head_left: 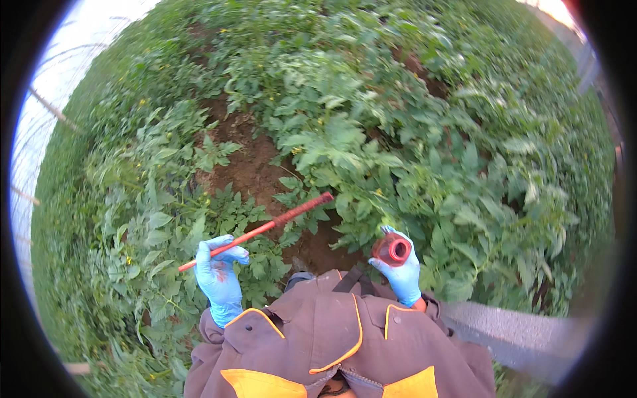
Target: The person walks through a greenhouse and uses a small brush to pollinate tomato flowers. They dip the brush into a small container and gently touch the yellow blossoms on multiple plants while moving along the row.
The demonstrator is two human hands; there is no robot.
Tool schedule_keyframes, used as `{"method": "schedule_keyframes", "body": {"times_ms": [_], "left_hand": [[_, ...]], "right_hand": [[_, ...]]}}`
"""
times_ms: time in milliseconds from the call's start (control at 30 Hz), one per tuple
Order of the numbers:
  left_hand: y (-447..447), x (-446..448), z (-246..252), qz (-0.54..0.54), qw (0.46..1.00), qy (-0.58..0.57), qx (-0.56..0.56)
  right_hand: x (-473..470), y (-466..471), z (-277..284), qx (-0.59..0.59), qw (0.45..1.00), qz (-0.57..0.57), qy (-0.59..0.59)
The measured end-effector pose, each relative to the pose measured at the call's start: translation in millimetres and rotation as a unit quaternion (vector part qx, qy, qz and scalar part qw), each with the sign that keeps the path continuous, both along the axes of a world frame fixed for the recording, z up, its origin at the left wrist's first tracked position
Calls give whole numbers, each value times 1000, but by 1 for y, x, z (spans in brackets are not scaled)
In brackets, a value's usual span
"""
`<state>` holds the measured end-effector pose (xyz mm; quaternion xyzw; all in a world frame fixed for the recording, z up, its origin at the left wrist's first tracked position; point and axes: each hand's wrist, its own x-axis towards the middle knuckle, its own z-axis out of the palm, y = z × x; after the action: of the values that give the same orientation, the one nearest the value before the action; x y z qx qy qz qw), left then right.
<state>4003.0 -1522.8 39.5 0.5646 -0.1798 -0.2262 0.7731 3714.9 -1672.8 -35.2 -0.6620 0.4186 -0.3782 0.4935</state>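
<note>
My left hand (219,278), in a light blue glove with reddish stains on the palm, holds a thin red stick (254,232) between thumb and fingers. The stick slants up to the right, and its far part is darker and looks coated. My right hand (403,273), also gloved in blue, grips a small bottle (392,249) with a red rim. Its open mouth faces up towards me, and the bottle looks dark red. Tomato leaves (343,144) spread in front of both hands, and some stand close behind the bottle.
Dense rows of tomato plants (164,149) with small yellow flowers surround me. Brown bare soil (249,154) runs between them. A grey concrete beam or ledge (502,328) lies at the lower right. Greenhouse film on curved ribs (54,64) rises at the far left.
</note>
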Motion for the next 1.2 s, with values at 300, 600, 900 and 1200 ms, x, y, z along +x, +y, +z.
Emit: {"method": "schedule_keyframes", "body": {"times_ms": [300, 600, 900, 1200], "left_hand": [[38, 35, -16, 75, 995, -38, 61], [66, 53, -23, 136, 982, -71, 112], [74, 60, -32, 26, 956, -145, 252], [82, 52, -31, 63, 978, -101, 174]], "right_hand": [[70, -13, -8, 26, 998, 56, -1], [122, -11, -5, 19, 990, 133, 31], [118, -19, 4, -28, 979, 183, 88], [124, -19, 7, -36, 982, 176, 55]]}}
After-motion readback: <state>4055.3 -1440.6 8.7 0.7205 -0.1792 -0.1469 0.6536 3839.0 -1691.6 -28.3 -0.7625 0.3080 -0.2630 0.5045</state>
